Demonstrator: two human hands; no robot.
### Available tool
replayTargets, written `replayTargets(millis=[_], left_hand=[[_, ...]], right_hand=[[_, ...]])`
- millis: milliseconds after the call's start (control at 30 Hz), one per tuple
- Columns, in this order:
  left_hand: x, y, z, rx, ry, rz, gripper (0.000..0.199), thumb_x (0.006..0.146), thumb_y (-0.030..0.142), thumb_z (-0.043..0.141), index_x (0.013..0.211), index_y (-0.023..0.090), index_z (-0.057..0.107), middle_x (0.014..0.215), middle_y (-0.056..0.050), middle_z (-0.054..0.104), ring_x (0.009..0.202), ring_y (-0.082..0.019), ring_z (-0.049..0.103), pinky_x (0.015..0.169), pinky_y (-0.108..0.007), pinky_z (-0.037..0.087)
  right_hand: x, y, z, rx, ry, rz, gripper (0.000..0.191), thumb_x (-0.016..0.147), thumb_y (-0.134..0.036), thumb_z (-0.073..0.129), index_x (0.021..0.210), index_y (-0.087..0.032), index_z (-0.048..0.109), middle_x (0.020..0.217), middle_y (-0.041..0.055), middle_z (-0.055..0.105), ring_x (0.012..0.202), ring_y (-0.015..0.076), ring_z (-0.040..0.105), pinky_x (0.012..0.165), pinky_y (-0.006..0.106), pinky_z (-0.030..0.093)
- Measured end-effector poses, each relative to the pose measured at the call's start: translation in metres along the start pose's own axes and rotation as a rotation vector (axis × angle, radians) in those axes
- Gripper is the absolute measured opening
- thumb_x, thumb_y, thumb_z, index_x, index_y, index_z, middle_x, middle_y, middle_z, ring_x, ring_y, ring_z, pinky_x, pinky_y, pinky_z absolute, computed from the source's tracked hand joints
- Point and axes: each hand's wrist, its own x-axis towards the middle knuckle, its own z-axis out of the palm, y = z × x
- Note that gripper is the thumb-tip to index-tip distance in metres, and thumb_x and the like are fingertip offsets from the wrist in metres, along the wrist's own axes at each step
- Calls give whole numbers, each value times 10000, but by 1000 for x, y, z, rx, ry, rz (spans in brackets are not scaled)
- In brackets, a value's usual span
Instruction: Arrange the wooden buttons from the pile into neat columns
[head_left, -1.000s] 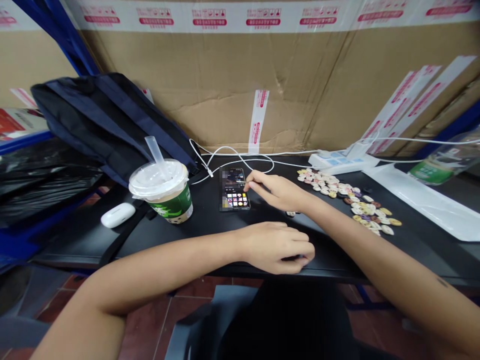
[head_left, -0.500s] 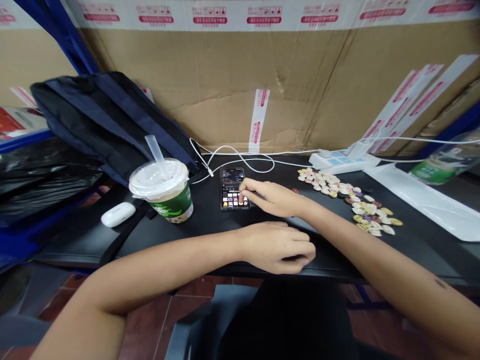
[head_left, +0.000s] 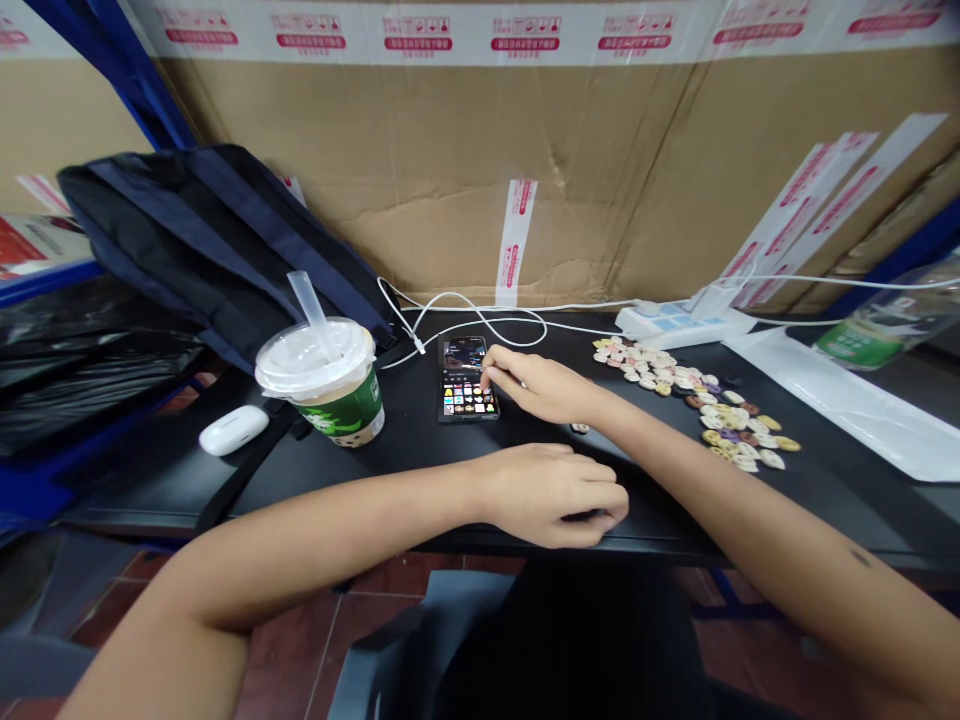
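A phone [head_left: 466, 365] lies on the black table, its lit screen showing rows of small colourful pictures. My right hand [head_left: 536, 388] reaches over the phone's right edge, index finger bent down at the screen and the other fingers curled in; nothing is held in it. Nearer to me, my left hand [head_left: 559, 497] rests on the table with its fingers curled, and whether anything is under them is hidden. A small piece [head_left: 580, 428] lies beside my right wrist.
A lidded cup [head_left: 341, 400] with a straw, a white earphone case [head_left: 234, 430] and a backpack [head_left: 225, 230] are on the left. White cables [head_left: 495, 322] run behind the phone to a power strip [head_left: 664, 325]. Several button-like pieces [head_left: 742, 425], a white packet [head_left: 847, 410] and a bottle [head_left: 862, 340] lie right.
My right index finger has lifted from the lower part of the screen and drawn up toward its right edge. The pictures on the screen have changed. My left hand stays in place.
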Motion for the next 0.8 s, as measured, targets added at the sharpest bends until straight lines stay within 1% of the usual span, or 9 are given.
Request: replayTargets(millis=[133, 300, 567, 633, 700, 800], left_hand=[[0, -1, 0, -11, 10, 5, 97, 949, 204, 496, 904, 207, 581, 852, -16, 661, 811, -152, 623, 748, -291, 454], [-1, -1, 1, -7, 6, 2, 116, 956, 212, 483, 910, 201, 589, 859, -15, 663, 811, -150, 618, 753, -291, 447], [-1, 0, 0, -14, 20, 1, 86, 943, 197, 510, 906, 204, 588, 863, -13, 666, 786, -152, 619, 737, -299, 452], [-1, 0, 1, -20, 30, 8, 89, 942, 196, 508, 903, 202, 587, 849, -13, 660, 795, -152, 621, 734, -293, 449], [-1, 0, 1, -19, 35, 10, 96, 944, 198, 502, 899, 201, 587, 841, -14, 654, 804, -150, 622, 734, -285, 442], [-1, 0, 2, -13, 30, 1, 106, 950, 205, 491, 903, 203, 585, 845, -13, 654, 818, -146, 623, 739, -280, 432]], right_hand=[[0, -1, 1, 13, 13, 1, 224, 1042, -314, 348, 1022, -234, 557, 984, 32, 713, 850, 193, 651, 803, 359, 472], [-1, -3, 0, 79, 31, -36, 231, 1046, -319, 340, 1030, -233, 555, 995, 35, 710, 865, 191, 655, 803, 353, 481], [-3, -5, 2, 85, -24, -48, 230, 1044, -317, 350, 1019, -237, 564, 967, 28, 712, 841, 192, 646, 795, 354, 478], [-2, -4, 0, 83, 0, -46, 229, 1046, -323, 345, 1028, -236, 557, 985, 30, 713, 850, 190, 648, 790, 346, 475], [-2, -2, -3, 71, 51, -35, 225, 1046, -329, 342, 1032, -236, 546, 1002, 32, 712, 863, 191, 648, 788, 339, 467], [-1, 3, -8, 28, 125, 13, 211, 1045, -331, 339, 1017, -236, 525, 1002, 32, 711, 851, 194, 645, 769, 333, 450]])
